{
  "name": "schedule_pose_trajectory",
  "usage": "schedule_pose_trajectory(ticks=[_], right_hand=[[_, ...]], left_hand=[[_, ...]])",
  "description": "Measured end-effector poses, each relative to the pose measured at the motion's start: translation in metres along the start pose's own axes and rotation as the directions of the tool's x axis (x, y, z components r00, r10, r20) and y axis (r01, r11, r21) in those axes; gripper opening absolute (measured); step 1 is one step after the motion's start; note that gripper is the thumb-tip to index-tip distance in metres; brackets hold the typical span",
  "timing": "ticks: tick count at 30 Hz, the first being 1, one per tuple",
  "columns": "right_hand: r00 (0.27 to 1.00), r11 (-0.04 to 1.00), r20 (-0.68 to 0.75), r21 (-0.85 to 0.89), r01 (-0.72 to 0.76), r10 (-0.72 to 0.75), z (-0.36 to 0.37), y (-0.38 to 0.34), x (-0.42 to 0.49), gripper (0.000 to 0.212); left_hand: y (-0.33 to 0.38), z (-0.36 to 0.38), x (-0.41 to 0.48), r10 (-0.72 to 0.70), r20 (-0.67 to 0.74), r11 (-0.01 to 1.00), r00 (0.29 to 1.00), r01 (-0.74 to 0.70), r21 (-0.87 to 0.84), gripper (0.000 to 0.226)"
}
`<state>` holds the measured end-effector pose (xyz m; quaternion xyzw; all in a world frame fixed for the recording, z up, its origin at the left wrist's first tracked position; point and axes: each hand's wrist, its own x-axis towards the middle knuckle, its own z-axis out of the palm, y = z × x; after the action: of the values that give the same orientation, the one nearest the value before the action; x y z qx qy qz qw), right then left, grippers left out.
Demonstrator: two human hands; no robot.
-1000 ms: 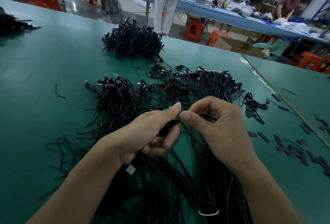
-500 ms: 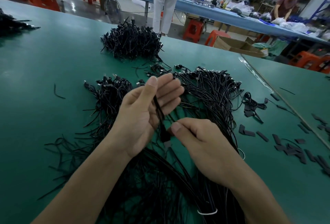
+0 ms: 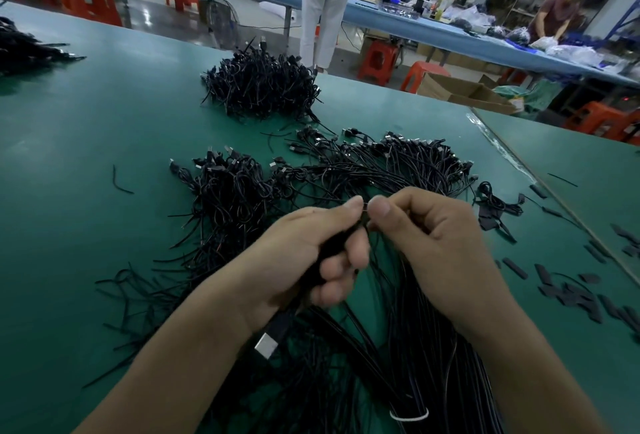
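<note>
My left hand [image 3: 311, 253] grips a folded black USB cable [image 3: 332, 243]; its silver plug [image 3: 266, 345] sticks out below my palm. My right hand [image 3: 429, 239] pinches the cable's upper end between thumb and forefinger, thumb tips almost touching. Beneath my hands lies a long bundle of straight black cables [image 3: 426, 347] bound by a white tie [image 3: 408, 416]. Piles of coiled black cables lie beyond: one to the left [image 3: 228, 191], one ahead [image 3: 398, 163], one farther back [image 3: 259, 87].
The green table [image 3: 86, 156] carries loose black twist ties [image 3: 121, 184] on the left and several flat black strips [image 3: 571, 291] on the right. A seam [image 3: 554, 187] runs along the right. Two people stand at a blue bench behind; orange stools and cardboard boxes sit between.
My left hand, open half a second ago with the cable across its fingers, has curled round the folded cable. My right hand rose from below it to meet the left thumb.
</note>
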<state>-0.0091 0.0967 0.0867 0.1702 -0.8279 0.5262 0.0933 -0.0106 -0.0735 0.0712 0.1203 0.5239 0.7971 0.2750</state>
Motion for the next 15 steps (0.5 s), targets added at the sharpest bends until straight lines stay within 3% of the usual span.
schedule_pose_trajectory(ticks=[3,5,7,9,11,12,13,15], right_hand=[[0.996,0.996,0.013,-0.022,-0.085,0.085,0.009,0.006,-0.005,0.031],[0.988,0.989,0.082,-0.087,-0.120,0.128,0.018,0.008,-0.010,0.028],[0.969,0.975,0.181,-0.179,-0.134,0.166,0.024,0.009,-0.016,0.029],[0.938,0.967,0.291,-0.222,-0.127,0.190,0.029,0.008,-0.021,0.026],[0.913,0.964,0.366,-0.251,-0.092,0.183,0.031,0.004,-0.024,0.028],[0.911,0.962,0.377,-0.266,-0.068,0.168,0.031,0.001,-0.025,0.030],[0.918,0.961,0.370,-0.274,-0.040,0.144,0.029,-0.001,-0.024,0.029],[0.943,0.962,0.323,-0.273,0.011,0.081,0.023,-0.002,-0.020,0.024]], left_hand=[[0.003,-0.005,0.000,0.087,0.053,0.969,0.995,-0.072,-0.236,0.048],[0.003,-0.007,0.003,0.191,-0.016,0.911,0.982,-0.183,-0.369,0.045],[0.002,-0.009,0.006,0.302,-0.138,0.859,0.943,-0.332,-0.390,0.041],[-0.003,-0.011,0.011,0.400,-0.251,0.859,0.882,-0.456,-0.234,0.040],[-0.009,-0.011,0.014,0.505,-0.348,0.859,0.790,-0.497,0.121,0.034],[-0.012,-0.012,0.014,0.556,-0.364,0.826,0.747,-0.445,0.346,0.029],[-0.014,-0.012,0.015,0.578,-0.339,0.768,0.742,-0.354,0.534,0.026],[-0.014,-0.012,0.014,0.473,-0.257,0.667,0.843,-0.152,0.729,0.030]])
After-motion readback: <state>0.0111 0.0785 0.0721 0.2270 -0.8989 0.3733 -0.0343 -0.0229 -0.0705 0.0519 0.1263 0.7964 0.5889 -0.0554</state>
